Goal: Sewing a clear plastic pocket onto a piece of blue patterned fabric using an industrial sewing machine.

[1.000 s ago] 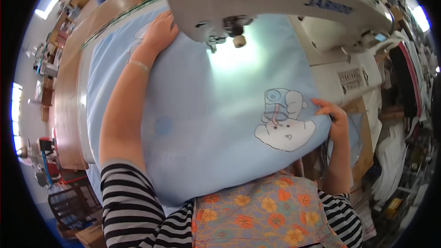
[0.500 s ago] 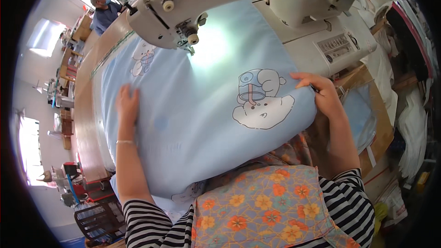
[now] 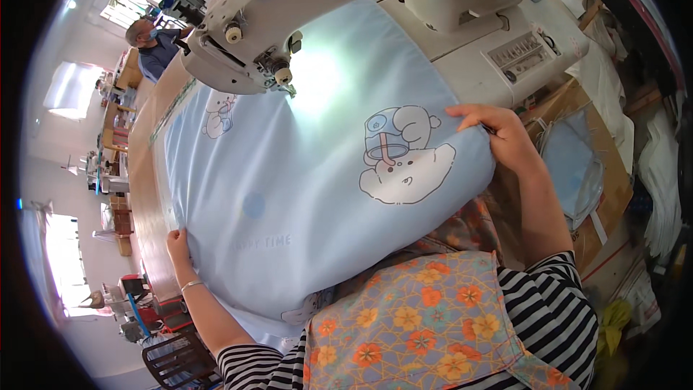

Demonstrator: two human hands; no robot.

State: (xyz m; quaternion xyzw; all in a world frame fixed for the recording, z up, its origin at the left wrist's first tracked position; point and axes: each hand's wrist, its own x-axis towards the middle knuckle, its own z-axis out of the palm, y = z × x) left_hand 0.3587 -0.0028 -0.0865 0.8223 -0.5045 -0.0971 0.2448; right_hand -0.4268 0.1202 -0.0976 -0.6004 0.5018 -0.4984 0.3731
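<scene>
A large light blue fabric piece (image 3: 310, 195) with cartoon bear prints spreads over the sewing table and hangs toward my lap. At its left edge my left hand (image 3: 178, 245) is closed, gripping the cloth. My right hand (image 3: 498, 132) pinches the right edge, thumb side on top, with the fingers partly hidden by the cloth and a small dark thing at them that I cannot make out. Above the cloth is the head of a white sewing machine (image 3: 238, 50), its lamp lighting the fabric brightly beside the needle area (image 3: 287, 87).
To the right lies a cardboard sheet (image 3: 613, 180) with a clear plastic bag (image 3: 574, 166) holding blue cloth. White cloth (image 3: 657, 180) hangs farther right. A masked person (image 3: 153, 50) is at the far left, beyond the table (image 3: 144, 195). A dark chair (image 3: 180, 361) stands low on the left.
My left hand has moved left and nearer me, from lying over the cloth to gripping its left edge. The right hand still holds the right edge. The view has shifted slightly.
</scene>
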